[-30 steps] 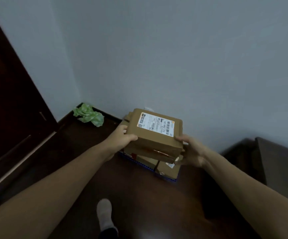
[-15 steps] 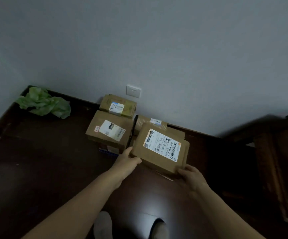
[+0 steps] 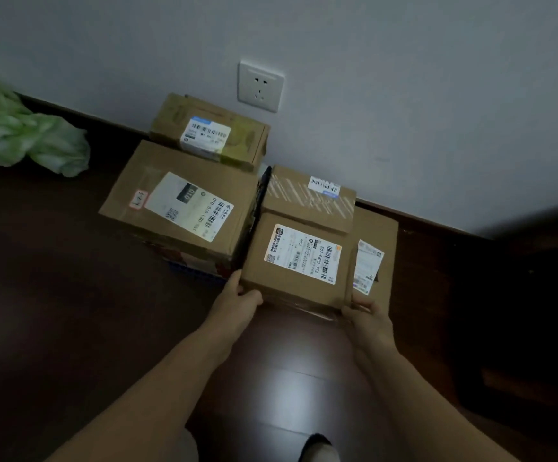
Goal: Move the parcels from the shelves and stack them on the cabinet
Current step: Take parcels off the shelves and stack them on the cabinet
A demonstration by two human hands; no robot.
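Parcel (image 3: 299, 261) with a white label sits at the front of a cluster on the dark wood surface (image 3: 71, 311), lying partly over a flat box (image 3: 379, 228) and touching a taped box (image 3: 304, 201) behind it. The left hand (image 3: 241, 303) grips its near left corner, thumb on top; the right hand (image 3: 367, 316) grips the near right corner. A big box (image 3: 171, 181) lies just left, a small box (image 3: 209, 131) behind that by the wall, near a socket (image 3: 260, 86). A green crumpled bag (image 3: 27, 135) lies far left.
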